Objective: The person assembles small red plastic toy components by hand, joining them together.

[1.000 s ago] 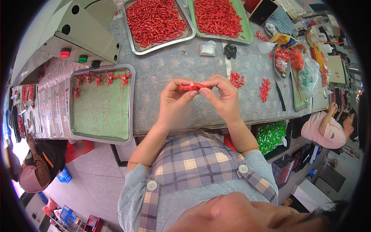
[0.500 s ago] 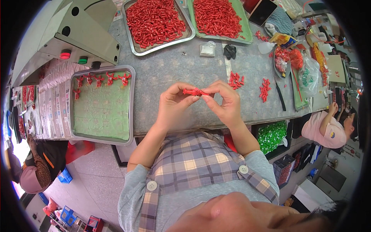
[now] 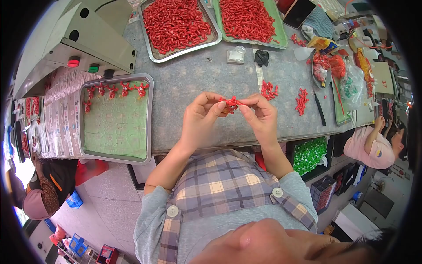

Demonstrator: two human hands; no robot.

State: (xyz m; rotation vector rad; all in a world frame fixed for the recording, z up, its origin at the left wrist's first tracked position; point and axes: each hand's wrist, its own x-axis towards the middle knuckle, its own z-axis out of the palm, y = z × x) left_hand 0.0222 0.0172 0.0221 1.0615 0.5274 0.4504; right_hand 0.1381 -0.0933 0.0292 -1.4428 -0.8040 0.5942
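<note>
A small red plastic figure (image 3: 232, 104) with outstretched limbs is held up over the front of the grey worktable (image 3: 184, 81). My left hand (image 3: 201, 115) pinches its left side between thumb and fingers. On the other side, my right hand (image 3: 259, 115) pinches an arm-like red piece of it. Beyond my right hand lie a loose cluster of small red parts (image 3: 269, 90) and a second red cluster (image 3: 302, 102). Left of my hands, a metal tray (image 3: 150, 119) lined with green holds several similar red figures (image 3: 113, 91) along its far side.
Two trays heaped with red parts, one metal (image 3: 218, 37) and one green (image 3: 281, 33), stand at the back. A black-handled knife (image 3: 319, 110) lies to the right. A grey machine (image 3: 94, 42) with buttons stands far left. Other people sit at both sides.
The red figure has turned from lying lengthwise between my fingers to upright with its limbs spread. Both hands have shifted slightly, the right one a little to the right.
</note>
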